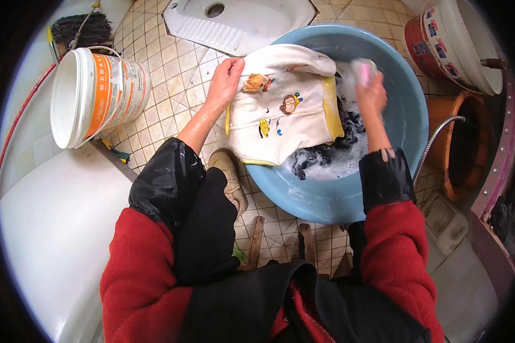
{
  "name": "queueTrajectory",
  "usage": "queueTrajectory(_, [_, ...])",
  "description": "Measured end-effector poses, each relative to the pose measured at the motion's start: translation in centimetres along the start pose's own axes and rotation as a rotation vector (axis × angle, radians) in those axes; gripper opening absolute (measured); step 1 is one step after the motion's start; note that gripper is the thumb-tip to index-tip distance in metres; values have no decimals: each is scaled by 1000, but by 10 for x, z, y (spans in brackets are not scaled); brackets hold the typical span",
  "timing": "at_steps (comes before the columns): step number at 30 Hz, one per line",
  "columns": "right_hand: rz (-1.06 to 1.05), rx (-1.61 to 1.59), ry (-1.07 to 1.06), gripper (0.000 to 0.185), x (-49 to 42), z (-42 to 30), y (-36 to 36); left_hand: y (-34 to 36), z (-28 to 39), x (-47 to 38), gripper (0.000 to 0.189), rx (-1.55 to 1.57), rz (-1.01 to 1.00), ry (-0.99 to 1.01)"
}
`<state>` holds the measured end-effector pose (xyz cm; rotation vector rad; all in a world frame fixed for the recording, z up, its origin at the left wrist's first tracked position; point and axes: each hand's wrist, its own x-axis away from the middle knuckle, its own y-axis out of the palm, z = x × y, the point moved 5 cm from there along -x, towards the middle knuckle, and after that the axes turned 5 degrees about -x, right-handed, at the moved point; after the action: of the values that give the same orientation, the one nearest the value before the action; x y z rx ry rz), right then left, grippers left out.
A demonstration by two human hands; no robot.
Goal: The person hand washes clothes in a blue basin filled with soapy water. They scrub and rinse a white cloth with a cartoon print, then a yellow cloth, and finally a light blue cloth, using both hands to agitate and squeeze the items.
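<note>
A white garment (pixel 279 115) with yellow trim and small cartoon figures is spread over the left side of a round blue basin (pixel 405 141), partly hanging past its rim. My left hand (pixel 226 80) grips the garment's left edge; the fingertips are partly hidden. Over the basin's right half, my right hand (pixel 371 95) holds a blurred scrubbing brush (pixel 363 72) with pink on it, apart from the garment. Below lie dark wet clothes (pixel 313 156) in soapy water (pixel 347 165).
A white-and-orange bucket (pixel 111 90) stands at left, near a squat toilet (pixel 244 25) set in the tiled floor. On the right are a red-and-white bucket (pixel 450 47), a brown bucket (pixel 446 141) and a metal hose (pixel 433 137). My shoe (pixel 229 176) is beside the basin.
</note>
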<state>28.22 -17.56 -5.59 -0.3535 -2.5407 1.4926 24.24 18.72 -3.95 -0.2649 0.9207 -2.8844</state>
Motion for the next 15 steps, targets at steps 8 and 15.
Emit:
queueTrajectory(8, [-181,475,-262,78,60,79,51,27,-48,31,70,620,-239,-329])
queueTrajectory(15, [-108,-777,74,63,60,53,65,-5,14,26,64,-205,16,-115])
